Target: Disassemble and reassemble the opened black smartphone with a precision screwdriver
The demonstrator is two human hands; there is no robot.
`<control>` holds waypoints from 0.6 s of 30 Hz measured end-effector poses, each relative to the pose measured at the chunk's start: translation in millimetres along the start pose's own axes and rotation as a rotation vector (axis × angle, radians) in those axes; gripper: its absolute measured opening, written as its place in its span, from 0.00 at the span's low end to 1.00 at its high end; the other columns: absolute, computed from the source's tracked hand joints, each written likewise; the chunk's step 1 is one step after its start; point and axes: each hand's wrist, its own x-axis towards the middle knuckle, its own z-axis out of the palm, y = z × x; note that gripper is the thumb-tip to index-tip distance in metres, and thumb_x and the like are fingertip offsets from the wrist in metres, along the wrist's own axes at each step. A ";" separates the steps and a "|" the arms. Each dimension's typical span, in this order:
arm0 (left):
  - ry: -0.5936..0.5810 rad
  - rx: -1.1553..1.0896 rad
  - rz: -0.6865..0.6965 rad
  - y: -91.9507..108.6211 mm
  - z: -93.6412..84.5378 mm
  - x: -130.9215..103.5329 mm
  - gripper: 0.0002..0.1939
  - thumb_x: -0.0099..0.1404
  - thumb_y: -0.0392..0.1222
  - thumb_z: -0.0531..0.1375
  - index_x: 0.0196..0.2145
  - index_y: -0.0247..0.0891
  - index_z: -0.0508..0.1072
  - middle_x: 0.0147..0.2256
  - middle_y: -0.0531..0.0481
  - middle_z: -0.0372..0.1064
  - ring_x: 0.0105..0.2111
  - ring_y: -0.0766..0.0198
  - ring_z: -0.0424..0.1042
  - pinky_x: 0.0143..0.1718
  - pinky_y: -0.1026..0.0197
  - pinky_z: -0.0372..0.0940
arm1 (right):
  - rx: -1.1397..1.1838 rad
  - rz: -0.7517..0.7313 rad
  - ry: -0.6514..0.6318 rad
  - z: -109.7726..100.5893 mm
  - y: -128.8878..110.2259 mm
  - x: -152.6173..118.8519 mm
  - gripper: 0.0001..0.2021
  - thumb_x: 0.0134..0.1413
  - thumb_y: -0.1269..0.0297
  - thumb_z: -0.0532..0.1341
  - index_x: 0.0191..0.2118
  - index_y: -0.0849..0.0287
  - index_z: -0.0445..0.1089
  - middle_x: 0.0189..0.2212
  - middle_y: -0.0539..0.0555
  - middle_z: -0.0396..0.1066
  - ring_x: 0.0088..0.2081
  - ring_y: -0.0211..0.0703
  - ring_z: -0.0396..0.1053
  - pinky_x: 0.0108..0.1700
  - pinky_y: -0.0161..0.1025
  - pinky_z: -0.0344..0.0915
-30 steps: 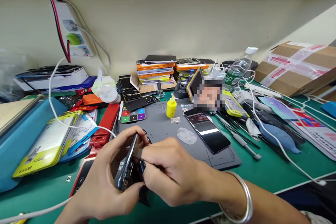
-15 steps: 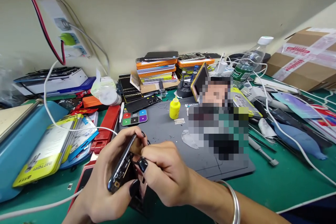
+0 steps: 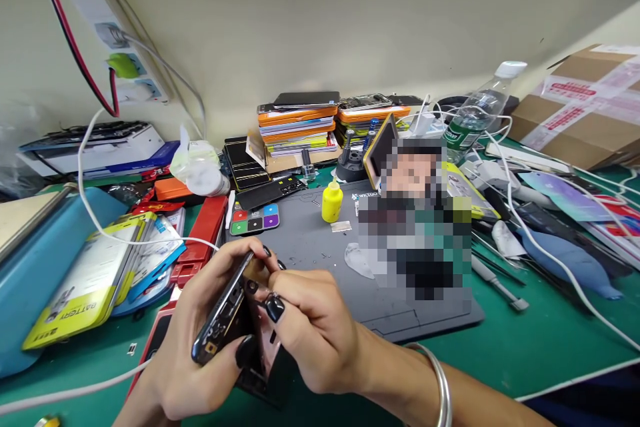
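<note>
My left hand [image 3: 193,360] wraps round an opened phone [image 3: 216,328], holding it tilted up on its edge above the near side of the work mat. The phone's inner frame shows, with a coppery shiny panel [image 3: 270,337] angled away from it. My right hand [image 3: 320,337] is closed in a pinch against the phone's inner side, thumb and curled fingers pressed together. What sits between those fingertips is hidden. A yellow dropper bottle [image 3: 332,202] stands on the grey mat [image 3: 320,293] beyond my hands.
A red tool [image 3: 203,233] and battery packs [image 3: 75,280] lie to the left. Stacked boxes [image 3: 297,127] line the wall. A pixelated patch hides part of the mat. To the right are a blue air blower [image 3: 565,260], a water bottle [image 3: 475,113] and loose white cables.
The phone has turned slightly, and more of the coppery panel shows beside its frame. My right hand keeps its pinch, and the view has shifted a little.
</note>
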 end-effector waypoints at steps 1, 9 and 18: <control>-0.001 -0.004 -0.001 -0.6 0.2 -0.3 0.29 0.59 0.54 0.65 0.55 0.49 0.64 0.48 0.48 0.64 0.48 0.55 0.69 0.47 0.64 0.69 | 0.005 0.005 0.003 0.2 0.2 -0.3 0.13 0.61 0.66 0.48 0.25 0.52 0.46 0.19 0.45 0.49 0.22 0.34 0.50 0.26 0.36 0.52; -0.034 -0.041 0.009 -2.6 -1.0 0.8 0.27 0.63 0.58 0.64 0.56 0.50 0.65 0.50 0.47 0.65 0.47 0.56 0.71 0.46 0.64 0.70 | 0.168 0.070 0.048 4.2 4.8 -3.9 0.15 0.59 0.69 0.53 0.23 0.55 0.49 0.19 0.44 0.50 0.22 0.33 0.50 0.27 0.36 0.50; 0.073 -0.129 -0.025 -15.4 -5.1 -8.0 0.30 0.60 0.57 0.66 0.57 0.48 0.66 0.52 0.44 0.69 0.48 0.52 0.74 0.46 0.57 0.73 | 0.225 0.056 0.021 -2.2 9.4 -12.8 0.15 0.66 0.64 0.50 0.25 0.55 0.52 0.23 0.47 0.55 0.26 0.36 0.55 0.32 0.38 0.57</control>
